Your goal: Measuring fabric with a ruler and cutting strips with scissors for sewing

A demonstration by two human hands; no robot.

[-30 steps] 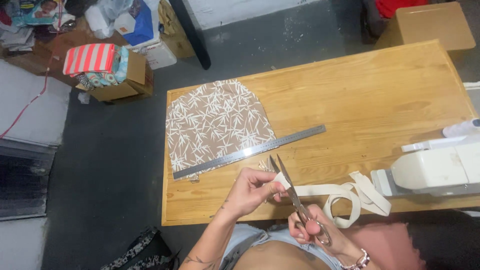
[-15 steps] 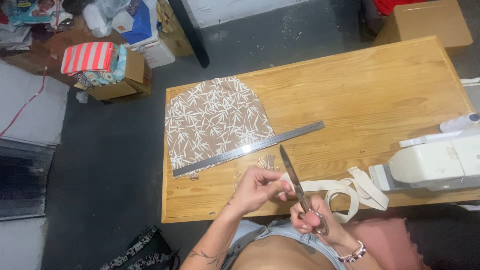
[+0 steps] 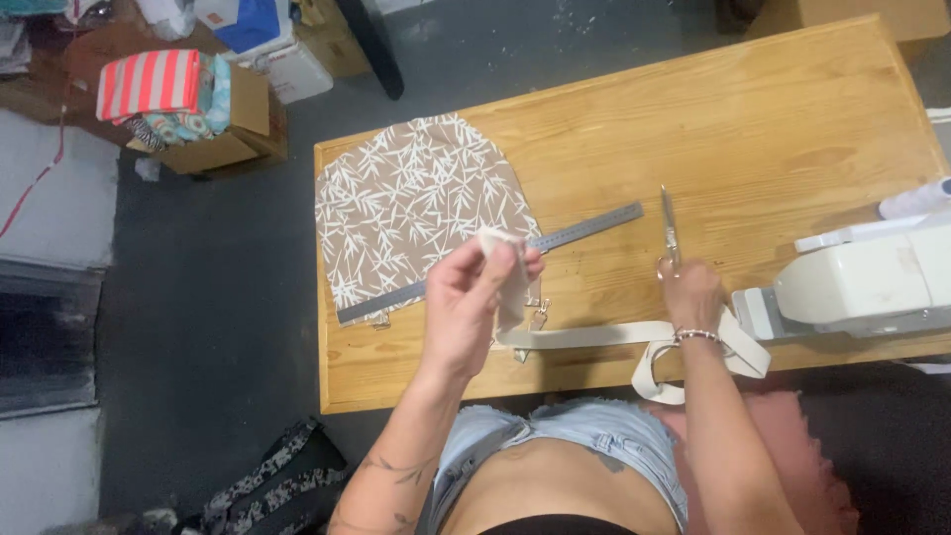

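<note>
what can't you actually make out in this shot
Head view only:
- Sewing machine: cut off by the right edge, needle end out of frame.
- Metal ruler: middle hidden behind the left hand and the strap it lifts; markings too small.
- Scissors: handles covered by the right hand.
- Small metal clip by the strap: too small to identify.
- Box of folded cloth: contents partly hidden.

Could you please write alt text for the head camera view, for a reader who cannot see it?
Seen from above, a person's left hand lifts the end of a cream webbing strap over a wooden table, while the right hand holds scissors pointing away. A metal ruler lies across patterned brown fabric, with a white sewing machine at the right.
</note>
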